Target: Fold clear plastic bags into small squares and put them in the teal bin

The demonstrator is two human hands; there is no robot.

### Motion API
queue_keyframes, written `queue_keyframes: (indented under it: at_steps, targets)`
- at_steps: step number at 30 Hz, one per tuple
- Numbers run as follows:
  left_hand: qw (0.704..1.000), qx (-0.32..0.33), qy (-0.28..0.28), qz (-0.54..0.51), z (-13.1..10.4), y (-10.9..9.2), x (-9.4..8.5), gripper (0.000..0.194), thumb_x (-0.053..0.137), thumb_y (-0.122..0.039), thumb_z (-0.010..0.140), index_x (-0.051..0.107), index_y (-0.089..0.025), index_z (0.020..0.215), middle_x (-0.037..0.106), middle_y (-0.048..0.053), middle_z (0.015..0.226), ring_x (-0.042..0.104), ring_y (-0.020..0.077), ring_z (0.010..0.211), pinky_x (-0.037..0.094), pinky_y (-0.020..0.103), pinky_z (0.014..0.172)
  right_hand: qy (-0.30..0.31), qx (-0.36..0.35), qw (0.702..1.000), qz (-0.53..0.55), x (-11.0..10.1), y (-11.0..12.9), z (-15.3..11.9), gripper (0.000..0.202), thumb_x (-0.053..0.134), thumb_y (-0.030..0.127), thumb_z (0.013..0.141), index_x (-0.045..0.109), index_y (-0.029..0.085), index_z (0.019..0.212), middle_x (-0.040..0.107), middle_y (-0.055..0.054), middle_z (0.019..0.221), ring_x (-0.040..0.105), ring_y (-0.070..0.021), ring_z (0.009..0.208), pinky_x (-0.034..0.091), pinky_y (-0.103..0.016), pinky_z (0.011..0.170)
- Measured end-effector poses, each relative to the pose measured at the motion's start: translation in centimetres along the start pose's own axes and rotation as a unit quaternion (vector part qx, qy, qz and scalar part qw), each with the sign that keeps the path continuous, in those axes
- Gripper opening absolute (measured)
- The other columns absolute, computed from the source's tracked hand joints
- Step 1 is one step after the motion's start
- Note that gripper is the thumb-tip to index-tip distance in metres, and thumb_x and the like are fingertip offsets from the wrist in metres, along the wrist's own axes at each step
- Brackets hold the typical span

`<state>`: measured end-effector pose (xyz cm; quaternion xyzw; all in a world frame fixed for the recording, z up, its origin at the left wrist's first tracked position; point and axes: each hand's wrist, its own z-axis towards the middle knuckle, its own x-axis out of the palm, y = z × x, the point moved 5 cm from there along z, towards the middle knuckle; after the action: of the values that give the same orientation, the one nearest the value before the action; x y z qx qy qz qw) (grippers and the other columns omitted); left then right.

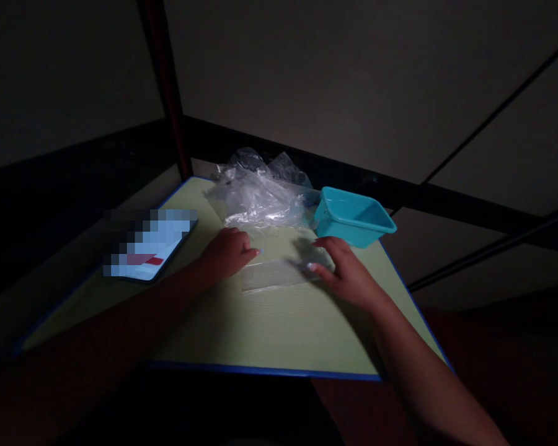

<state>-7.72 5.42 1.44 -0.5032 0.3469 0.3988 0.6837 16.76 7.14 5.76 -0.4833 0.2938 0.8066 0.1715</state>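
Observation:
A small clear plastic bag [279, 277] lies flat on the table between my two hands. My left hand [225, 253] is at the bag's upper left corner, its fingers curled in and its thumb pointing right. Whether those fingers pinch any film is hidden. Over the bag's right end is my right hand [346, 269], thumb and forefinger apart, with no object visible between them. Behind the hands spreads a crumpled heap of clear plastic [260, 195]. A turquoise plastic basket [348, 230] stands just beyond my right hand.
The pale yellow-green table [270, 341] has a blue edge. On its left side lies a phone [155, 251] with a lit, partly blurred screen. A dark band and pale wall panels [330, 80] rise close behind the table. The room is dim.

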Motion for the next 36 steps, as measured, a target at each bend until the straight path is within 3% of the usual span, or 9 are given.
queue_keyframes:
  at_steps: [3, 7, 15, 24, 29, 36]
  targets:
    - [0.999, -0.008, 0.034, 0.007, -0.2, 0.1, 0.5, 0.020, 0.072, -0.032, 0.072, 0.061, -0.017, 0.067, 0.061, 0.005, 0.075, 0.058, 0.0226, 0.080, 0.042, 0.030, 0.072, 0.115, -0.131, 0.984, 0.034, 2.4, 4.6, -0.9, 0.049, 0.054, 0.050, 0.091, 0.054, 0.019, 0.128, 0.050, -0.015, 0.139, 0.038, -0.0300, 0.135, 0.028, -0.053, 0.110]
    - [0.998, 0.005, 0.057, 0.007, -0.3, -0.3, 0.9, 0.017, 0.071, -0.030, 0.072, 0.063, -0.016, 0.067, 0.064, 0.005, 0.074, 0.058, 0.0220, 0.082, 0.042, 0.031, 0.076, 0.212, -0.175, 0.961, 0.025, 5.0, 7.5, -2.0, 0.060, 0.054, 0.055, 0.090, 0.046, 0.023, 0.140, 0.032, -0.012, 0.155, 0.022, -0.0286, 0.144, 0.009, -0.058, 0.114]
    - [0.998, 0.015, 0.067, 0.010, 0.2, -0.2, 0.9, 0.030, 0.054, -0.032, 0.085, 0.066, -0.016, 0.062, 0.064, 0.007, 0.069, 0.058, 0.0208, 0.076, 0.041, 0.034, 0.079, 0.244, -0.165, 0.956, 0.009, 7.0, 7.6, -1.9, 0.069, 0.054, 0.053, 0.090, 0.038, 0.015, 0.145, 0.029, -0.016, 0.155, 0.017, -0.0286, 0.145, 0.001, -0.061, 0.113]
    - [0.997, 0.038, 0.065, 0.001, 0.0, -0.8, 0.4, 0.030, 0.053, -0.031, 0.085, 0.062, -0.016, 0.060, 0.062, 0.005, 0.068, 0.055, 0.0181, 0.072, 0.040, 0.029, 0.072, 0.257, -0.166, 0.952, -0.011, 6.9, 8.0, -1.9, 0.070, 0.054, 0.052, 0.090, 0.036, 0.013, 0.146, 0.020, -0.015, 0.157, 0.013, -0.0256, 0.146, -0.006, -0.058, 0.113]
    - [0.997, 0.054, 0.052, -0.010, -0.3, -1.8, -0.2, 0.025, 0.055, -0.029, 0.083, 0.056, -0.017, 0.061, 0.059, 0.004, 0.067, 0.054, 0.0181, 0.072, 0.038, 0.028, 0.069, 0.267, -0.162, 0.950, 0.011, 7.2, 7.9, -1.8, 0.069, 0.048, 0.050, 0.095, 0.026, 0.014, 0.150, 0.025, -0.011, 0.156, 0.012, -0.0192, 0.147, -0.016, -0.053, 0.112]
    - [0.996, -0.037, 0.079, -0.002, -0.6, -1.3, -1.1, 0.032, 0.047, -0.037, 0.086, 0.050, -0.019, 0.060, 0.057, 0.002, 0.059, 0.052, 0.0158, 0.056, 0.031, 0.027, 0.055, 0.275, -0.149, 0.949, 0.036, 7.0, 7.7, -1.6, 0.076, 0.051, 0.047, 0.093, 0.013, 0.020, 0.153, 0.022, -0.012, 0.157, 0.014, -0.0229, 0.146, -0.012, -0.059, 0.111]
